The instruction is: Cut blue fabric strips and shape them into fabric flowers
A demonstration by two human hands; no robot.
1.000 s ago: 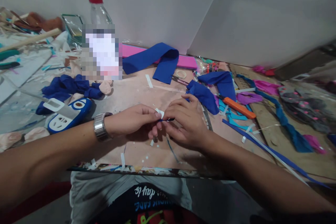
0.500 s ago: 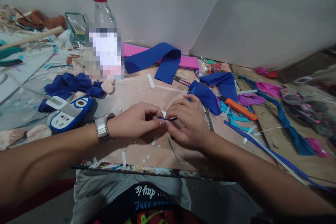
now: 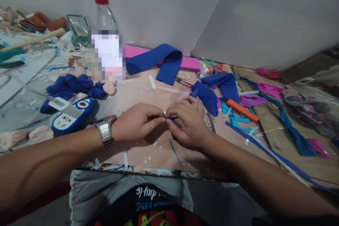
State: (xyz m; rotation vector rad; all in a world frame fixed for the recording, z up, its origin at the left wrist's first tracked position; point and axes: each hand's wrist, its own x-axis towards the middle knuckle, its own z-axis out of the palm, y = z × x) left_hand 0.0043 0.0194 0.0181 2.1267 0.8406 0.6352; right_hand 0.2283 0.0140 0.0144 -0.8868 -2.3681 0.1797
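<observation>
Over the middle of the table my left hand (image 3: 140, 120) and my right hand (image 3: 188, 122) meet fingertip to fingertip. Both pinch a small piece of blue fabric (image 3: 172, 117), most of it hidden by the fingers. A metal-banded watch is on my left wrist. Just beyond my right hand lies a crumpled blue fabric strip (image 3: 205, 96). An orange utility knife (image 3: 243, 110) rests to the right of it, on light-blue scraps. Small white strips (image 3: 125, 160) are scattered on the tabletop near my hands.
At left sit a blue-and-white power strip (image 3: 74, 114) and gathered blue fabric (image 3: 70, 86). A red-capped bottle (image 3: 106, 14) stands at the back, partly behind a blurred-out patch. A folded blue strip (image 3: 153, 60) lies over a pink bar (image 3: 190, 64). Cardboard (image 3: 280, 148) covers the right side.
My fingertips have drawn closer together around the blue fabric. The white bit that showed between them is now almost wholly covered.
</observation>
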